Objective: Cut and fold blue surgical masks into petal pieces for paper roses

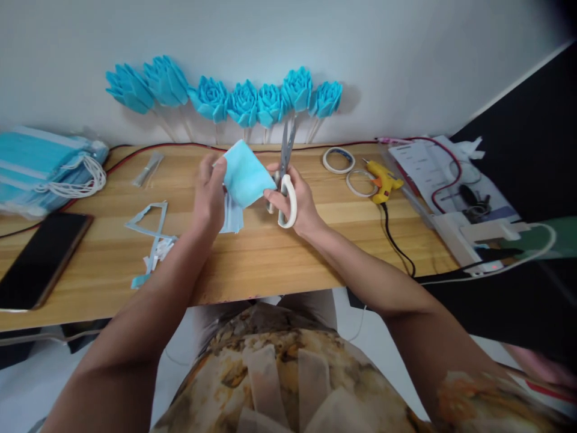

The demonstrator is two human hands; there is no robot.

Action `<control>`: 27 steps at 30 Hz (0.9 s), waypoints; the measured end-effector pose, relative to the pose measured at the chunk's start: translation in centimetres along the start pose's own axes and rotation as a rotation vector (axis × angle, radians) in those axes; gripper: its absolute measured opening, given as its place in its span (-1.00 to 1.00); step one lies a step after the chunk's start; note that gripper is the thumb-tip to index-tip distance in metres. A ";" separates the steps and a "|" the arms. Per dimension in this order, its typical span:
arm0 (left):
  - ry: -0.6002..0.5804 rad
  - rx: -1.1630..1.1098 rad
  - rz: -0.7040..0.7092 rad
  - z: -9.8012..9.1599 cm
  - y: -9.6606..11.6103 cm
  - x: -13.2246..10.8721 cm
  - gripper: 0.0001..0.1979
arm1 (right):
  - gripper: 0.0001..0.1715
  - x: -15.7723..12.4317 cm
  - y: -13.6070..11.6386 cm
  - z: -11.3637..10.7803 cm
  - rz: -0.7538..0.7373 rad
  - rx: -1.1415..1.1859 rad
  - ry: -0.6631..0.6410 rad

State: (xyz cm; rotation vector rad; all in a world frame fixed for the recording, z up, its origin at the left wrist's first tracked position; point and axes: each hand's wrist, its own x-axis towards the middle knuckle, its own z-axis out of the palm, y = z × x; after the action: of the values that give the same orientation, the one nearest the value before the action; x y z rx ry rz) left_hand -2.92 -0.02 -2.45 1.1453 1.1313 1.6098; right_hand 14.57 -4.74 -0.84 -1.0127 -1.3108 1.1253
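A light blue fabric square (247, 174) is held up over the table, its left corner pinched by my left hand (210, 189). My right hand (297, 201) grips the white-handled scissors (288, 207), whose blades point up toward the wall. Its thumb and a finger also touch the square's right corner. Below the square, partly hidden by it, lies a stack of pale blue pleated pieces (232, 218). Thin blue strips and small white scraps (157, 252) lie to the left of my left forearm.
Several blue fabric flowers (243, 103) lean on the wall. Masks (40, 165) and a black phone (42, 258) are at left. Tape rolls (338, 160), a yellow glue gun (384, 180) and a white power strip (466, 240) with cables are at right.
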 end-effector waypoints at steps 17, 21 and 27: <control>-0.346 0.337 0.333 1.2 2.1 -2.3 -0.85 | -0.41 0.5 -0.7 -0.6 0.023 0.077 0.037; -0.319 0.333 0.332 1.2 2.1 -2.3 -0.93 | -0.42 0.5 -0.4 -0.7 0.025 0.065 0.017; -0.292 0.258 0.231 1.3 2.0 -2.2 -0.90 | -0.43 0.7 -0.1 -0.6 0.023 0.043 0.023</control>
State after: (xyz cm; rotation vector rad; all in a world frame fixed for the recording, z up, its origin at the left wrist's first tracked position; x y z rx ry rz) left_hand -1.37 -2.27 -0.78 1.6730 1.0635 1.4292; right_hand 15.12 -4.05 -0.67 -1.0092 -1.2540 1.1513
